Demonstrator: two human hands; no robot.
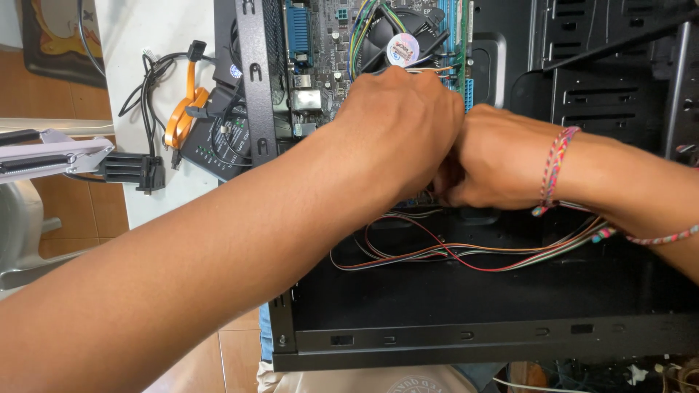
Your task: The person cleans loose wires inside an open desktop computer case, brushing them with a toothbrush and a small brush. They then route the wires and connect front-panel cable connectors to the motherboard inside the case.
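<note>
Both hands work inside an open black PC case (466, 335) lying on its side. Left hand (397, 127) is curled knuckles-up over the motherboard (309, 44), just near the CPU fan (400, 47); right hand (495, 156), w/ a braided wristband (555, 169), presses against it from the right. Fingertips of both are hidden under the knuckles, so can't tell if they pinch a connector or just push. Thin coloured wires (466, 255) loop from under the hands across the case floor toward the right. Progress, as judged: board and fan sit mounted; wires lie loose, unrouted, so cabling looks unfinished. Left of the case, an orange cable (178, 116) and black leads rest on the white table (153, 44).
</note>
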